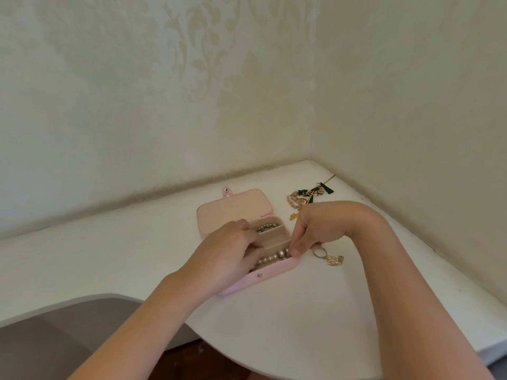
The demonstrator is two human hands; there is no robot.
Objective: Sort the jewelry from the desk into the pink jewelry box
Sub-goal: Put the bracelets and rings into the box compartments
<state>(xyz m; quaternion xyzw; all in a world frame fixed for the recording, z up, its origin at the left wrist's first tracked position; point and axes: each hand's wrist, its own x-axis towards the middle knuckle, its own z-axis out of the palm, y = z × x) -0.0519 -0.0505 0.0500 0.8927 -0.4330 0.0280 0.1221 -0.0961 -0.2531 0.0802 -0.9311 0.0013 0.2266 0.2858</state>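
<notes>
Both hands work in the near compartment of the open pink jewelry box [274, 273], which sits on the white desk [301, 319] with its lid [233, 209] laid back on the far left. The left hand [230, 252] has its fingers curled down onto the left end of the pearl strand [274, 257]. The right hand [315, 229] points its bunched fingertips down onto the strand's right end by the box wall, apparently pinching it, though the thumb is hidden. The likely slip is a loop of pearls riding over the near rim or the divider, since the strand looks long for the slot and would then stop the lid from closing. Pressing on the right wall could also tip or slide the light box. The far compartment holds a dark metal beaded piece [266, 227]. A ring [319, 252] with a gold charm [335, 260] lies just right of the box, close enough for the right wrist to sweep it. A tangled pile of jewelry [307, 196] waits farther right, near the corner. The desk is smooth with a curved near edge, and pale damask wallpaper [192, 78] covers both walls.
</notes>
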